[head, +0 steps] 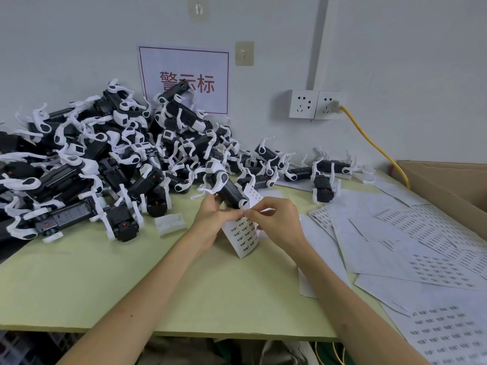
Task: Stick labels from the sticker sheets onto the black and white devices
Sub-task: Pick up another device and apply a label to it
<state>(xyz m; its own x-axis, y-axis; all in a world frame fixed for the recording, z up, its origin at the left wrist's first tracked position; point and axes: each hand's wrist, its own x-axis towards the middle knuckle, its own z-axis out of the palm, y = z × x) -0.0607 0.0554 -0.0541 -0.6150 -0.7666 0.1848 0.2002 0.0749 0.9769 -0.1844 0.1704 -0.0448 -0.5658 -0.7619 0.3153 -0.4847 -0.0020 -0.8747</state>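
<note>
A big heap of black and white devices (105, 154) lies on the table (79, 280), left of and behind the one being worked on. Whether any of them already carries a label is too small to tell. The left hand (210, 217) has its fingers curled round the lower end of the held device (226, 188), which tilts up and away over the table. A narrow sticker strip (243, 238) hangs just below this device. It seems to be held by the same hand, though the grip on it is hidden. Just right of the device, the right hand (276, 219) has thumb and forefinger pinched close together at the strip's top edge, apparently peeling or holding one label.

Further right of the device, a few loose devices (324, 185) lie apart from the heap. Beyond them are spread sticker sheets (421, 246), many rows still printed, and a cardboard box (448, 185). Judging by the heap and the full sheets, most of the job seems still ahead, and this device's label is not yet on.
</note>
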